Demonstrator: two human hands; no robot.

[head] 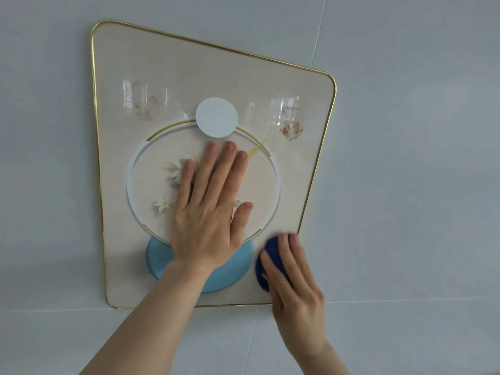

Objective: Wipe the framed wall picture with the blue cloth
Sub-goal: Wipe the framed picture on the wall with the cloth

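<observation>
The picture (167, 85) is hung flat on the wall (419, 158), its face turned straight out toward the camera. Its long axis cannot be told for sure: the wide view skews it, so that the top edge is seen slanting down to the right and the right edge leaning inward toward the bottom. It is edged by a thin gold frame (95, 131) with rounded corners. The cream, glossy face is marked with a large pale ring, small white flowers, a white disc above the ring and a light blue disc below it; window reflections and faint brown blotches are seen near the top. The left hand (208, 212) is laid flat on the middle of the picture, fingers spread and nothing gripped. The cloth (267, 253), dark blue and bunched, is pressed against the picture's lower right corner by the right hand (293, 280), whose fingers are laid over it and bear it to the surface; most of the cloth is hidden beneath them. The wall is pale grey-white, smooth, crossed by thin seams like large tiles
</observation>
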